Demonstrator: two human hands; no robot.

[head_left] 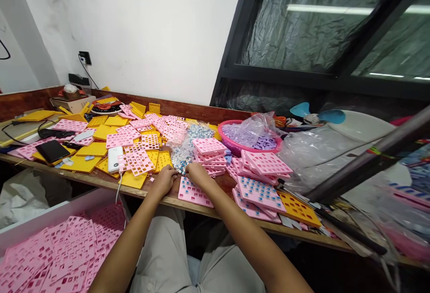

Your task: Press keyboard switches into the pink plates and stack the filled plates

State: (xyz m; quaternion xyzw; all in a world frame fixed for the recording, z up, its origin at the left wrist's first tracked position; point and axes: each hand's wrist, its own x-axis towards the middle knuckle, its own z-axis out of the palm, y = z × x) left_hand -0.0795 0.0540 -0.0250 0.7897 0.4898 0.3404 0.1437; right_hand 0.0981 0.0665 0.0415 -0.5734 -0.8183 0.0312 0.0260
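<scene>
A pink board with square holes (193, 193) lies at the table's front edge, with blue pieces in some of its holes. My right hand (198, 174) reaches over its back edge, fingers bent down and pressed together; whatever they hold is hidden. Just left of the board, my left hand (165, 180) rests low over the table with fingers curled; I cannot make out anything in them. Behind both hands lies a clear plastic bag (181, 152) with many small white and blue pieces spilling toward the fingers. A stack of pink boards (210, 147) stands behind my right wrist.
Boards with blue pieces (261, 192) are stacked at right, near a pink basket of purple pieces (223, 134). Yellow boards (92, 149), a white power bank (115, 159) and a black phone (53, 150) lie left. A box of pink sheets (67, 248) stands below; a metal bar (356, 163) slants across the right.
</scene>
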